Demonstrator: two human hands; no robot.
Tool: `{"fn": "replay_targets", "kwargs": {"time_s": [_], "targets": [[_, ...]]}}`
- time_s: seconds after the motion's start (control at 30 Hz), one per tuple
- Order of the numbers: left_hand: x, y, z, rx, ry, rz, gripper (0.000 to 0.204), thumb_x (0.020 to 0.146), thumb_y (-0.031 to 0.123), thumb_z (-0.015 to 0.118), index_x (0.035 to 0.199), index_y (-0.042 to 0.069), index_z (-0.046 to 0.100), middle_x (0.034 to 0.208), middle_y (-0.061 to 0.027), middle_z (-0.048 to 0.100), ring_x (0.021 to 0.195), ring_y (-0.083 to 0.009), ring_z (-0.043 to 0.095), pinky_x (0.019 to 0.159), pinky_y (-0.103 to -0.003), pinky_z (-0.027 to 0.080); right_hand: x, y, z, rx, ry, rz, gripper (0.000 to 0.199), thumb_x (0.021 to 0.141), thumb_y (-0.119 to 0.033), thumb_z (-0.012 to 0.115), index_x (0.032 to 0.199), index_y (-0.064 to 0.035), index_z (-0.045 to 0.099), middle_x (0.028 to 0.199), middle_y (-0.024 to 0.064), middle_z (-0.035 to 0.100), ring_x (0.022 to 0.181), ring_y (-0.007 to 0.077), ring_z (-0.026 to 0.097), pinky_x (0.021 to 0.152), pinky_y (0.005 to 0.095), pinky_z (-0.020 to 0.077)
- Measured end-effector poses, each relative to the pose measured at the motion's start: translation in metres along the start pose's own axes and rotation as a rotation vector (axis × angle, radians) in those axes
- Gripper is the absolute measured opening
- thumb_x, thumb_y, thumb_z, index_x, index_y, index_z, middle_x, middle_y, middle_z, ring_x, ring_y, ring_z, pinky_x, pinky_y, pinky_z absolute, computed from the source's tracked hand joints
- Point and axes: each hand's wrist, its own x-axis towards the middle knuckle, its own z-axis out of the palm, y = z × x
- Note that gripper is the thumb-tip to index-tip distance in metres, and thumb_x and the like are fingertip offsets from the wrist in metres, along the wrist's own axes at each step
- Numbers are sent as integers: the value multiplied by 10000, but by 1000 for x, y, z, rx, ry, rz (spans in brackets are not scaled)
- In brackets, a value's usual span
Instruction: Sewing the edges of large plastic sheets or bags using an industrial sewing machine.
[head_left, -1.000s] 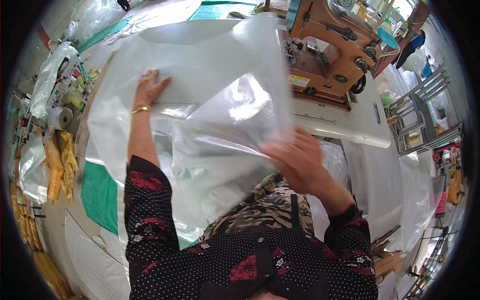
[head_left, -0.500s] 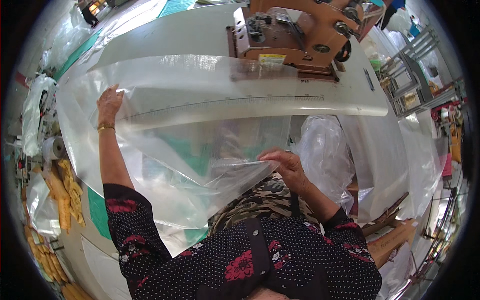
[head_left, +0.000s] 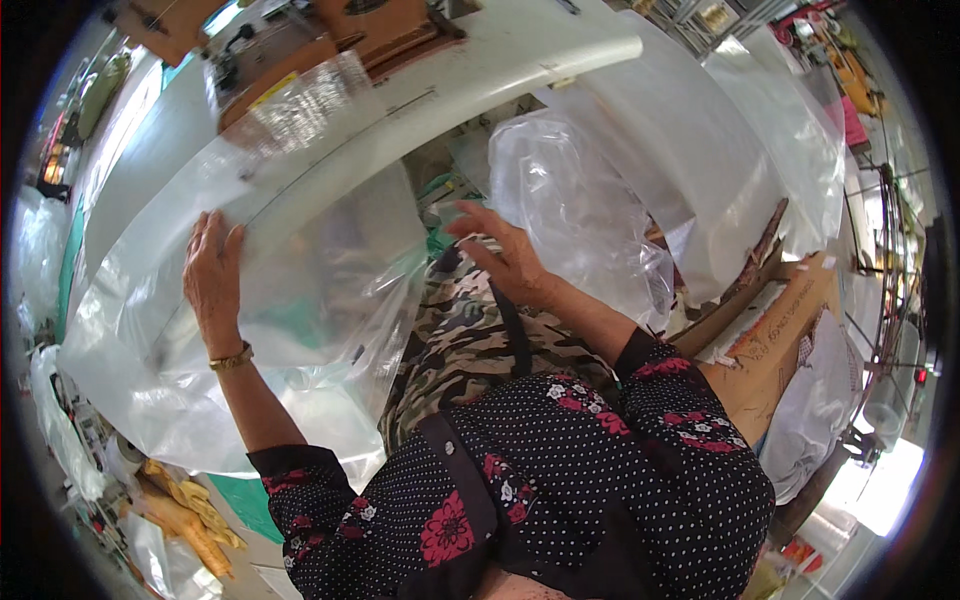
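A large clear plastic sheet drapes over the front edge of the white table and hangs down toward my lap. My left hand lies on it near that edge, fingers stretched out and palm down. A dark printed scale runs along the table under the sheet. Off the sheet's right side, my right hand hovers over my camouflage-patterned lap, its fingers loosely bent and apart, slightly blurred, with nothing visible in them. Just beyond it bulges a heap of clear plastic.
A brown-orange machine stands on the table at the upper left, touching the sheet's far part. Right of me, more clear film hangs from the table above an open cardboard box. Yellow-orange material lies at the lower left.
The view has swung right, so the machine sits farther left. My right hand has let go of the sheet's edge and come away from it. My left hand now lies flatter on the sheet.
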Motion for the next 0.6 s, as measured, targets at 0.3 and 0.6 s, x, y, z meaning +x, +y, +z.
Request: {"fn": "replay_targets", "kwargs": {"time_s": [0.3,0.6], "targets": [[-4,-5,6,-51,50,19,464,942,379,577,1240,24,608,1320,-193,560,1204,-338,548,980,-398,446,-104,155,-153,-1167,81,830,792,740,-517,727,1351,-76,485,1490,140,312,1359,352,307,1034,506,353],[-6,9,-7,-40,24,-37,450,932,363,607,1230,26,618,1315,-192,567,1190,-339,563,979,-394,446,-26,206,-189,-1400,323,507,596,791,-437,700,1309,-177,560,1526,132,231,1411,383,205,1068,535,298]]}}
